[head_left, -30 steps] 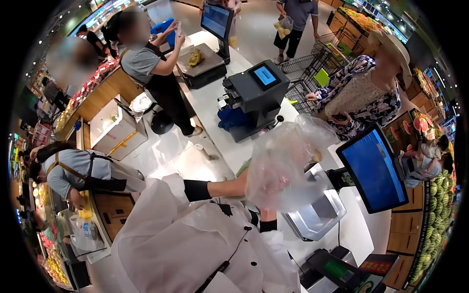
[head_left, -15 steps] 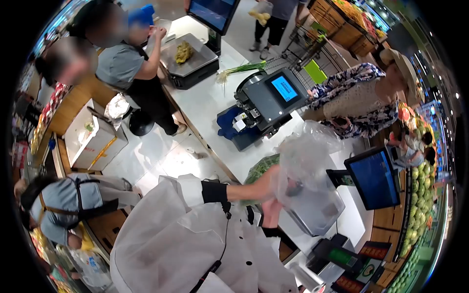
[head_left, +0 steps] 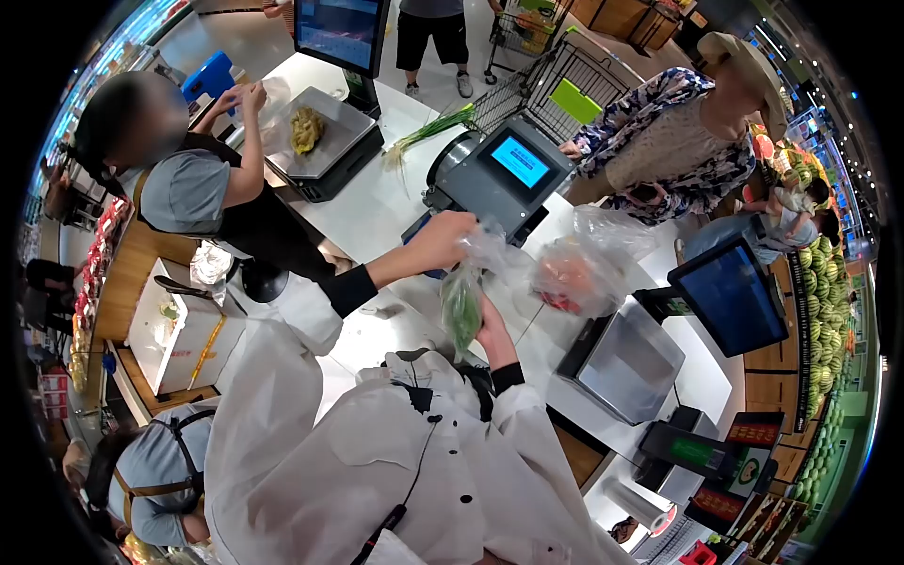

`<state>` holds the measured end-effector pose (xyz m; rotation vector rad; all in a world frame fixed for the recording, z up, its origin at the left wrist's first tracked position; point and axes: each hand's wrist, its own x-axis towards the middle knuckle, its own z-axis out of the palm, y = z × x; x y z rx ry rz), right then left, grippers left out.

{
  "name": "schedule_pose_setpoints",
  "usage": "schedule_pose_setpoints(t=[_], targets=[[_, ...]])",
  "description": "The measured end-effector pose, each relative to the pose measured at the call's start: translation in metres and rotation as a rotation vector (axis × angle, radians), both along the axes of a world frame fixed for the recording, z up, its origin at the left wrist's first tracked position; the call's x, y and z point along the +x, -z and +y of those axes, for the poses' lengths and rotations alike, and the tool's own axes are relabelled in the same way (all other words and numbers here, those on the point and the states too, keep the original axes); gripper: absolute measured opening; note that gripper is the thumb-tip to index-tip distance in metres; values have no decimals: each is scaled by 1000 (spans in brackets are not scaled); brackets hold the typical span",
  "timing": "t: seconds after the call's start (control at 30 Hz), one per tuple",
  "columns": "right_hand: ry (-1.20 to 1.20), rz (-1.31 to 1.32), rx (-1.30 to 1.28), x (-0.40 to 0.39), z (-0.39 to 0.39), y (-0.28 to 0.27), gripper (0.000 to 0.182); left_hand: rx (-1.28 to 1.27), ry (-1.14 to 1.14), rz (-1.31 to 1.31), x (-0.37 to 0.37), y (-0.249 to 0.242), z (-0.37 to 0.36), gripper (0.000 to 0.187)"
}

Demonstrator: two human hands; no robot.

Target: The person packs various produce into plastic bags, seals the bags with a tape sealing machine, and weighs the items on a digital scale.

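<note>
My left hand (head_left: 443,240) is raised over the white counter (head_left: 377,212) and grips the top of a clear plastic bag of green vegetables (head_left: 461,306). My right hand (head_left: 492,330) holds the same bag from below, at its right side. A second clear bag with red produce (head_left: 574,273) lies on the counter just right of my hands, beside the steel scale pan (head_left: 626,363). Nothing lies on the scale pan.
A label printer with a blue screen (head_left: 504,174) stands behind my hands. A customer in a patterned top and hat (head_left: 673,146) waits across the counter by a cart (head_left: 546,89). A co-worker (head_left: 188,188) stands at another scale (head_left: 315,141). Spring onions (head_left: 428,132) lie nearby.
The bag with red produce has left my hands and now lies on the counter. Both hands have taken up the bag of greens and lifted it.
</note>
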<state>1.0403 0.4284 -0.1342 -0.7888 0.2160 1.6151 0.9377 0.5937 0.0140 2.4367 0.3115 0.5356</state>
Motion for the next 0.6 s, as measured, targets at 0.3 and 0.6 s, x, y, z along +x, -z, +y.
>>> schedule_pose_setpoints(t=[0.3,0.6], targets=[[-23,-254,84,-14,59,30,35,-811,-465,-67,-44,-4,-1,16],[-57,-278,27,-5,80,16,36,-1041,-497,-88,-39,-6,0,9]])
